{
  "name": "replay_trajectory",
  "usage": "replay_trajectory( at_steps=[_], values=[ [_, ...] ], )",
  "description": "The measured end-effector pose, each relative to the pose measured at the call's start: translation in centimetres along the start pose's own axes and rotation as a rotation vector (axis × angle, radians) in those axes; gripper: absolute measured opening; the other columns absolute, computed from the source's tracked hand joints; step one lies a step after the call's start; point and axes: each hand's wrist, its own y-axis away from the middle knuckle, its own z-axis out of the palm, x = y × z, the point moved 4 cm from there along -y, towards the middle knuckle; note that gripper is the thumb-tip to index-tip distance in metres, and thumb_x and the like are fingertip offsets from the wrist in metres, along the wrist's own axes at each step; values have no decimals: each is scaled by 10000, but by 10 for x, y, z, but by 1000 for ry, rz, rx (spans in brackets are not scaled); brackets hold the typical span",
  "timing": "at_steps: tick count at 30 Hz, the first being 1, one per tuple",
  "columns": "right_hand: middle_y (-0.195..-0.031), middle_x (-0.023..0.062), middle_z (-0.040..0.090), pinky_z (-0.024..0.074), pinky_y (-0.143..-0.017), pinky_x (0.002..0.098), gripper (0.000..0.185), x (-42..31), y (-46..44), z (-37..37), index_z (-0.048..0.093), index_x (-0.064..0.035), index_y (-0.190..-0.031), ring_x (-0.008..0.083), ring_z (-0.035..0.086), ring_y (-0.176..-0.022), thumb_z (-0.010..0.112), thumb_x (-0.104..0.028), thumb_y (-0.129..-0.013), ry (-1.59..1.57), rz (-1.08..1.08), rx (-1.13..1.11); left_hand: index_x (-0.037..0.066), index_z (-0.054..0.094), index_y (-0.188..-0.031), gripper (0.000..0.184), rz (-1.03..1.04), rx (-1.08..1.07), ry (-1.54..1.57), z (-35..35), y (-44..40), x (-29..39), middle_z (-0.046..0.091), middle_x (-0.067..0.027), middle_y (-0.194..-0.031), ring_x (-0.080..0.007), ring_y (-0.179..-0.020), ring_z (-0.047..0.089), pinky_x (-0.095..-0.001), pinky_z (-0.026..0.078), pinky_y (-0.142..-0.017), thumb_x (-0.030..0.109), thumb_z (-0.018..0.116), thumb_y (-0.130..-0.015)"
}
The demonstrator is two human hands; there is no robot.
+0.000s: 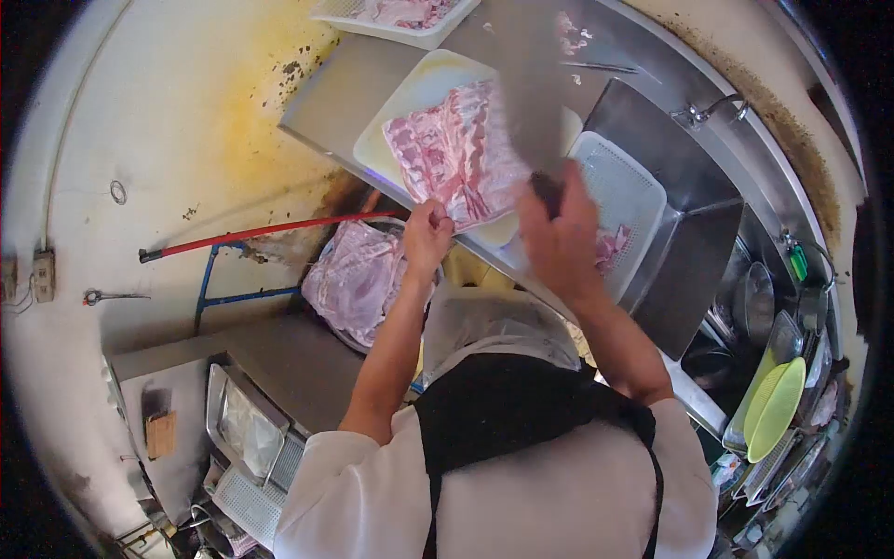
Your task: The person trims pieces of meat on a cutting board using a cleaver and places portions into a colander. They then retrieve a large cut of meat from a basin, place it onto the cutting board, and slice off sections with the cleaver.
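A slab of raw ribs (456, 154) lies on the pale cutting board (380, 154) on the steel counter. At its near left corner my left hand (428, 235) is closed, fingers pinching the edge of the meat. My right hand (564, 231) is wrapped round the dark handle of a cleaver (535, 84). Its wide blade is smeared by motion and stands over the slab's right side, covering part of the meat and board. Whether the blade touches the meat, I cannot tell.
Right of the board, a white perforated basket (638, 186) holds meat scraps (610, 247) beside the sink (689, 265). Another white basket (433, 37) with meat stands at the far end. More raw slabs (358, 279) fill a container below the counter's left edge, near a red pole (270, 229).
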Motion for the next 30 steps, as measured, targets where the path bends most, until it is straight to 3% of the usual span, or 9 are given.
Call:
replay_trajectory(
  at_steps=[4, 5, 7, 10, 13, 16, 19, 25, 30],
  values=[
    [-698, 134, 593, 475, -553, 386, 323, 4, 7, 3, 512, 19, -1090, 272, 606, -565, 682, -203, -927, -229, -42, 195, 12, 567, -803, 112, 36, 30, 24, 4, 2, -7, 556, -126, -694, -262, -618, 558, -389, 454, -603, 63, 655, -755],
    [-719, 185, 601, 490, -595, 401, 356, 56, 24, 15, 508, 26, -1113, 321, 619, -607, 674, -222, -919, -68, 56, 136, 12, 566, -803, 114, 39, 32, 21, 3, 2, -5, 555, -122, -691, -254, -617, 559, -386, 455, -605, 66, 656, -758],
    [-748, 229, 606, 492, -634, 424, 393, 152, 49, 40, 507, 46, -1134, 366, 622, -657, 654, -242, -911, 390, 78, -212, 10, 564, -804, 103, 24, 28, -1, -2, 4, 4, 557, -114, -695, -238, -619, 559, -378, 458, -606, 54, 650, -767],
    [-764, 255, 603, 489, -664, 447, 415, 134, 59, 24, 520, 49, -1174, 407, 615, -695, 626, -250, -906, 178, 160, -296, 9, 561, -802, 87, 75, 51, 7, -2, -9, 3, 550, -97, -688, -208, -615, 545, -350, 452, -600, 30, 640, -774],
    [-756, 219, 621, 488, -650, 438, 400, 83, 34, 7, 554, 29, -1164, 344, 627, -667, 628, -272, -910, 124, 107, -121, 12, 560, -795, 75, 28, 10, 108, 2, 10, -24, 529, -73, -672, -168, -614, 518, -317, 437, -591, 3, 631, -771],
    [-735, 157, 633, 485, -626, 405, 389, 102, 20, 1, 574, 22, -1132, 252, 632, -655, 633, -296, -915, 35, 236, -183, 7, 554, -782, 68, -9, 5, 183, 2, 5, -29, 498, -37, -654, -123, -619, 484, -291, 420, -588, -17, 616, -768],
    [-725, 93, 637, 478, -603, 362, 361, 123, 32, 7, 581, 30, -1072, 175, 613, -616, 638, -295, -924, 93, 550, -389, 2, 548, -780, 64, 9, 2, 189, 3, 7, -28, 498, -30, -653, -116, -618, 475, -287, 414, -586, -19, 608, -772],
    [-650, 32, 555, 438, -458, 311, 283, 182, 21, 47, 578, -9, -1044, 127, 519, -454, 620, -270, -944, -195, 562, -454, 19, 539, -819, 82, 67, -7, 125, 1, 7, -23, 503, -1, -726, -96, -668, 476, -261, 410, -615, -31, 592, -781],
    [-625, 12, 517, 391, -381, 297, 262, 195, 22, 31, 553, -21, -1003, 114, 483, -400, 627, -263, -936, -200, 671, -630, 16, 538, -823, 86, 22, -30, 189, 1, 10, -24, 502, -13, -711, -108, -666, 480, -275, 411, -614, -28, 598, -778]
  ],
)
